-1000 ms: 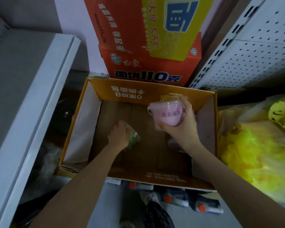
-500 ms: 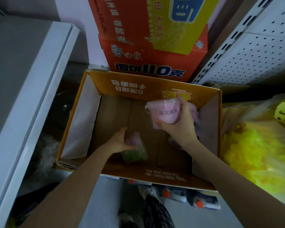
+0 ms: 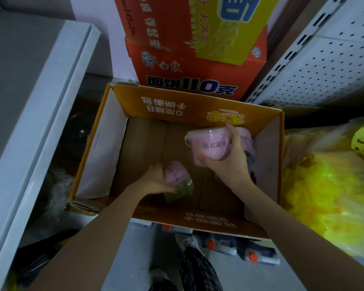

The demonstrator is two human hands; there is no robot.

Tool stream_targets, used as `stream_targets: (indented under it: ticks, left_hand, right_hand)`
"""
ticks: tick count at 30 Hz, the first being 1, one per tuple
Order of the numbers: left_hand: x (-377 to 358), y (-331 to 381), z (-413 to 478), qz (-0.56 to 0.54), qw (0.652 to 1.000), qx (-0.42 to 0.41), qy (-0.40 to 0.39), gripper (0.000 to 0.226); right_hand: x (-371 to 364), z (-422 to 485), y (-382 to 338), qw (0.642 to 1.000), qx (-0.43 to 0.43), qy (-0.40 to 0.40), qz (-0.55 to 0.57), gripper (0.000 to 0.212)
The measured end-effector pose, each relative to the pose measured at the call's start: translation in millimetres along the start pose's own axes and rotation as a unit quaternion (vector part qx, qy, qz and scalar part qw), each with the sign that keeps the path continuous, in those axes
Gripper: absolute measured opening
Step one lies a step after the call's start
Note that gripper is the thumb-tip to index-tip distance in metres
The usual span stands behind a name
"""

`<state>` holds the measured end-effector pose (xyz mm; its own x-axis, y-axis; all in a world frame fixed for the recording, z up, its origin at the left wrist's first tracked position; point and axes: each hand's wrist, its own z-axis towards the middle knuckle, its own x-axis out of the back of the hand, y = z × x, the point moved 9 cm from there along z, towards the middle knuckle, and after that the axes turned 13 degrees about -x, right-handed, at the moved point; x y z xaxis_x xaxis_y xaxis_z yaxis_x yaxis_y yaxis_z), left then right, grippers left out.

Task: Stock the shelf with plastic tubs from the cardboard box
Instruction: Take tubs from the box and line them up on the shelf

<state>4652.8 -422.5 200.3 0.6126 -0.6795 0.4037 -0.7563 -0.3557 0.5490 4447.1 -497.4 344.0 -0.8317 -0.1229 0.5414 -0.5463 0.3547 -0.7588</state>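
An open orange cardboard box [image 3: 198, 106] stands on the floor below me. My right hand [image 3: 229, 162] grips an upright pink plastic tub [image 3: 210, 145] with black lettering, held above the box's right half. Behind that hand another pink tub [image 3: 247, 136] rests in the box's far right corner, partly hidden. My left hand [image 3: 153, 179] is closed on a pink-and-green tub [image 3: 178, 181], tilted on its side, low in the middle of the box. A white shelf [image 3: 36, 114] runs along my left.
A red and yellow carton [image 3: 198, 66] is stacked behind the box. White pegboard shelving [image 3: 324, 64] rises at the right above yellow plastic bags [image 3: 328, 185]. Bottles with orange caps [image 3: 250, 255] lie on the floor in front of the box, beside my shoe [image 3: 158, 276].
My left hand has drawn the pink-and-green tub towards me and lifted it off the box floor. My right hand still holds the pink tub, barely moved.
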Motion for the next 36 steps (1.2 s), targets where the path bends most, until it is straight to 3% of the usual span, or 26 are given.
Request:
stream_targets:
  ticks: [3,5,9,11,14,16,20,24,32,36]
  left_hand:
    - [0.8,2.9,0.5,-0.032,0.999,-0.004,0.022,0.091]
    - [4.6,5.2,0.5,-0.032,0.998,-0.012,0.044,0.104]
    - [30.4,4.9,-0.4,-0.016,0.983,-0.032,0.180,0.109]
    - [37.4,-6.6,4.6,0.010,0.978,-0.010,0.208,0.111]
    - [34.2,-24.0,19.2,0.012,0.982,0.015,0.187,0.114]
    - [31.3,-17.7,15.5,-0.020,0.984,-0.007,0.174,0.103]
    - [27.0,-17.3,3.6,-0.103,0.980,-0.009,0.169,0.111]
    - [6.9,-0.3,4.7,-0.136,0.985,-0.024,0.105,0.067]
    - [37.1,24.0,-32.1,-0.193,0.964,-0.021,0.181,0.064]
    - [75.1,46.8,-73.4,-0.254,0.933,-0.029,0.252,0.064]
  right_hand:
    - [0.1,-1.2,-1.5,1.000,0.001,0.001,0.009,0.104]
    - [0.4,-2.3,-0.8,1.000,0.001,0.002,0.012,0.104]
    - [-1.3,-1.8,1.2,1.000,0.002,0.000,0.013,0.105]
    - [-3.4,-1.2,3.7,1.000,-0.003,0.001,0.013,0.105]
    - [-8.2,-1.1,7.5,1.000,-0.014,-0.002,0.021,0.106]
    - [-11.5,-2.3,9.4,1.000,-0.017,-0.005,0.019,0.106]
    - [-13.3,-4.8,13.3,1.000,-0.020,-0.013,0.011,0.106]
    - [-9.9,-3.8,22.4,0.999,-0.031,-0.012,-0.001,0.105]
    - [14.3,-16.5,0.3,1.000,-0.030,0.004,0.001,0.105]
    - [28.8,-28.6,-34.8,0.999,-0.016,-0.002,0.048,0.098]
